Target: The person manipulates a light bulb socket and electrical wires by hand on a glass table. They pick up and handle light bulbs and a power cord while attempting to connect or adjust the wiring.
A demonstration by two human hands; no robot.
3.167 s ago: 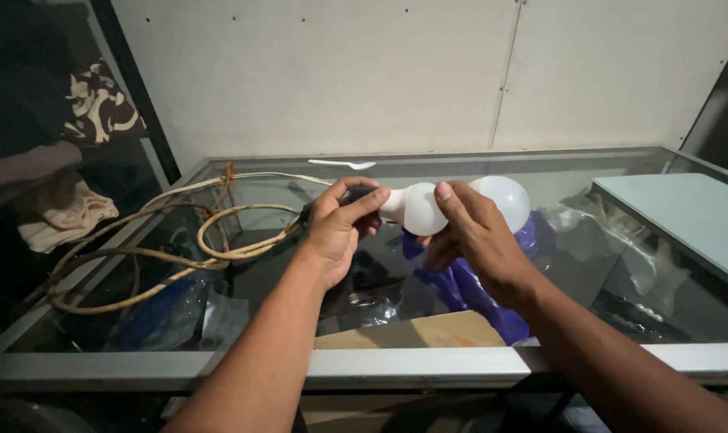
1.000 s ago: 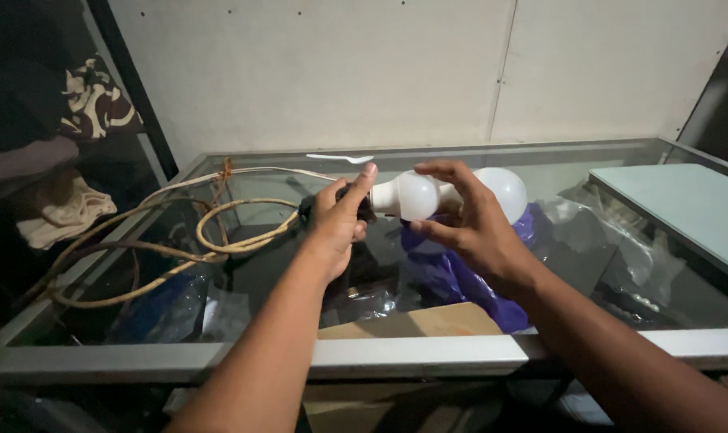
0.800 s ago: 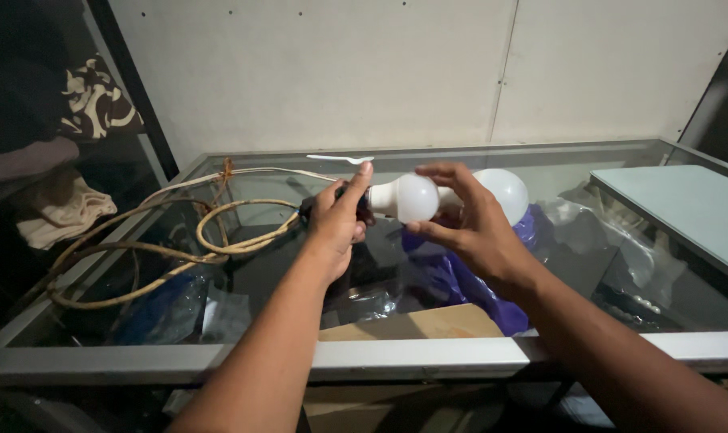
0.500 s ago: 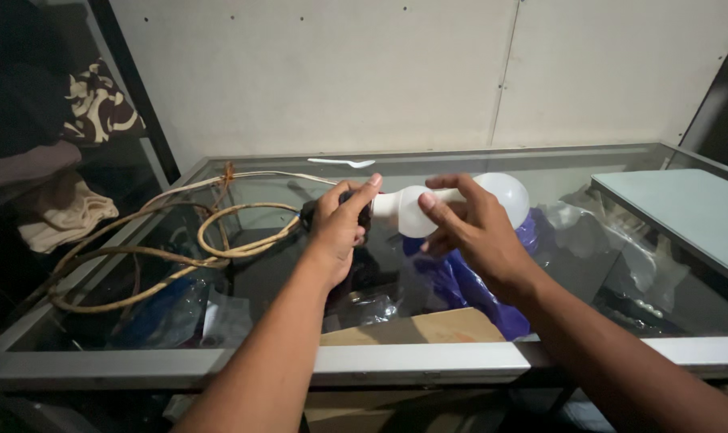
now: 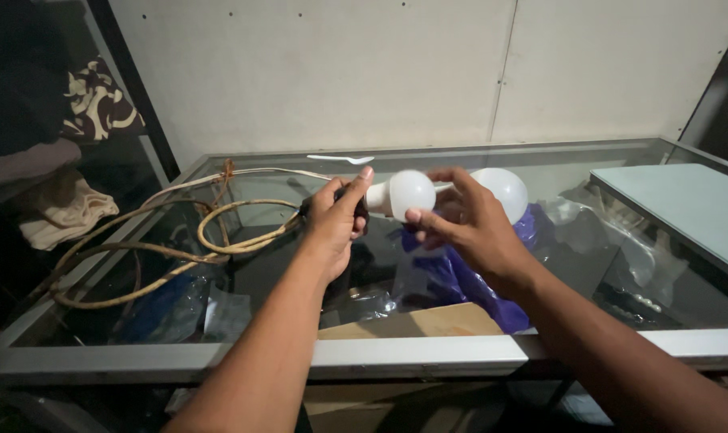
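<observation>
Gripping a dark socket (image 5: 349, 210) in the left hand (image 5: 332, 224), fingers wrapped tight round it, just above the glass counter (image 5: 428, 351). Pinching a white bulb (image 5: 405, 194) with the right hand (image 5: 468, 228), thumb and fingertips closed narrowly on its round end, base of the bulb pointing into the socket; hidden by the fingers, so cannot tell whether seated or only touching. Trailing left from the socket, a tan cord (image 5: 179, 248), looped loosely over the glass and out toward the counter's far left corner. Sitting just behind the right hand, a second bulb (image 5: 504, 188), above a crumpled purple bag (image 5: 460, 273). Lying near the far edge, a white plastic spoon (image 5: 340, 159). Showing under the glass, a cardboard piece (image 5: 416, 321) and clear plastic wrap (image 5: 219, 309). Risks, judged from here: slipping of the smooth bulb out of a fingertip pinch and dropping onto the glass, likely cracking one or both; cross-threading from a tilted entry into the socket; squeezing too hard and breaking the shell; snagging the looped cord with the left forearm and jerking the socket off line; knocking the second bulb with the back of the right hand.
</observation>
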